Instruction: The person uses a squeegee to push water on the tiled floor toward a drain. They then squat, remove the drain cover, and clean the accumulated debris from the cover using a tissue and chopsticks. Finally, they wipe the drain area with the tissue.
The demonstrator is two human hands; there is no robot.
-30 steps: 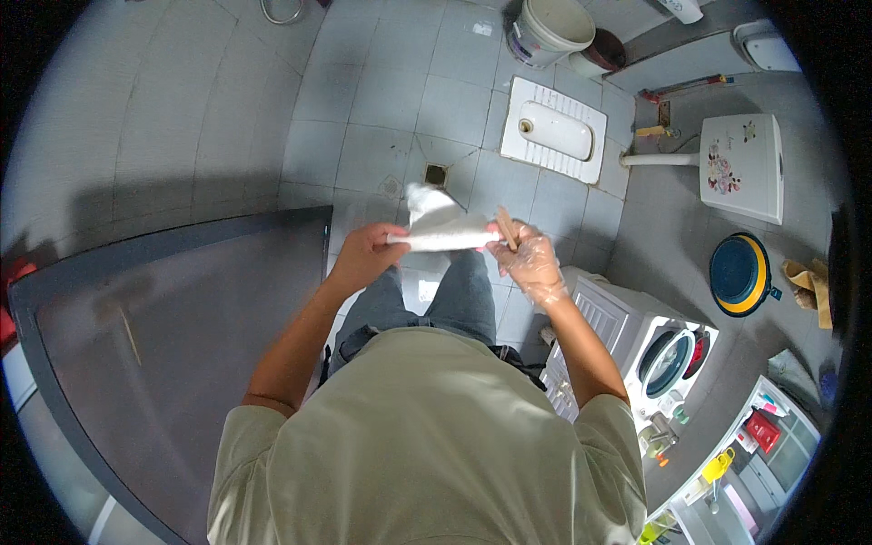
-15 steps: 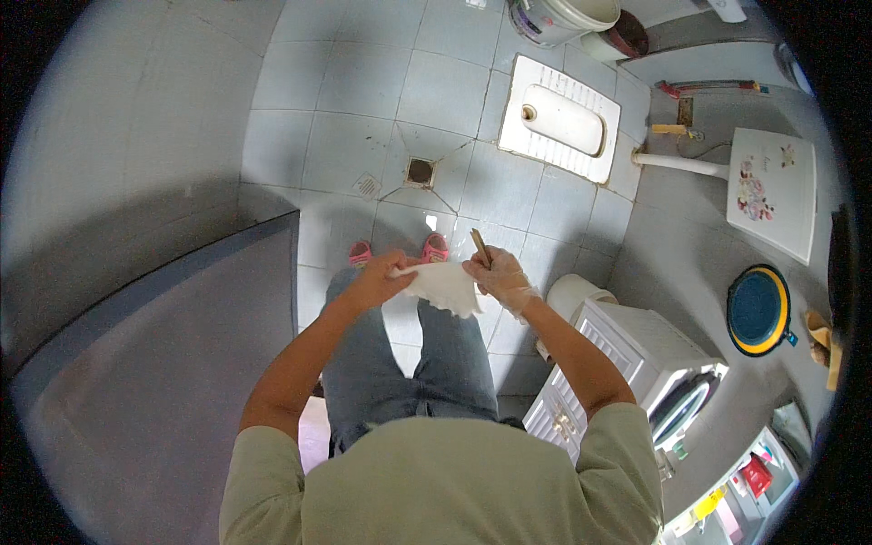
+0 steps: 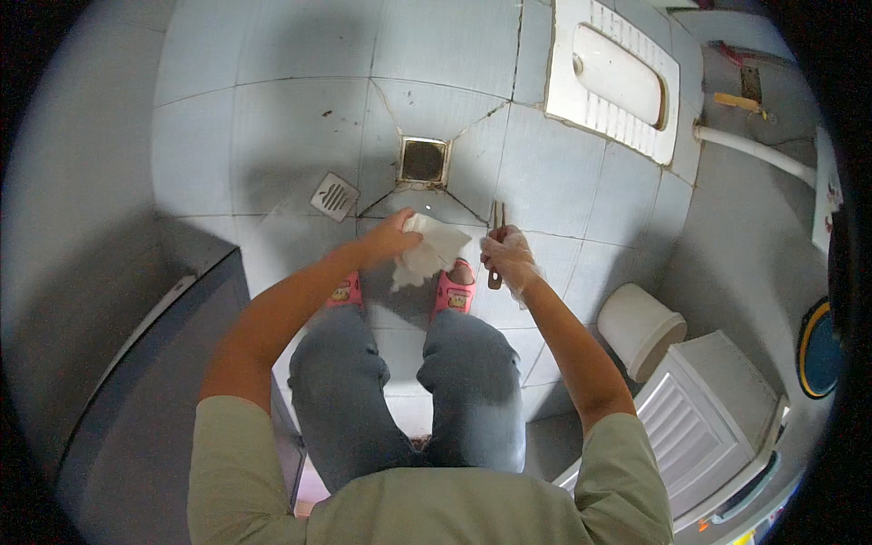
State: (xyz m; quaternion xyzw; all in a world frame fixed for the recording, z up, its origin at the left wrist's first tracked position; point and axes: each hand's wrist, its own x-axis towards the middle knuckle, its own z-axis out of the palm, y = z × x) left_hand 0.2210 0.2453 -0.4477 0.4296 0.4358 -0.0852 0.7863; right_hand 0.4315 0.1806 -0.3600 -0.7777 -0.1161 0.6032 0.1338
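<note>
My left hand [image 3: 392,238] pinches a crumpled white paper tissue [image 3: 429,252], which hangs down over the floor between my feet. My right hand [image 3: 510,254], in a thin clear plastic glove, is closed round a slim brown two-pronged tool [image 3: 495,275] that looks like tongs. Its two prongs point away from me, and a wider end with a hole shows below the fingers. Beyond the hands is a square floor drain [image 3: 423,161] with its dark opening uncovered. A slotted metal drain cover [image 3: 334,197] lies on the tiles to its left.
A white squat toilet [image 3: 614,77] is set in the floor at the far right, with a white pipe [image 3: 754,154] behind it. A white bucket [image 3: 640,331] and a white louvred cabinet [image 3: 695,418] stand at my right. A dark-framed panel [image 3: 150,381] is at my left.
The view has come closer to the floor and drain. Both hands have lowered and moved farther apart. The tissue has left the right hand's side and now hangs from the left hand alone.
</note>
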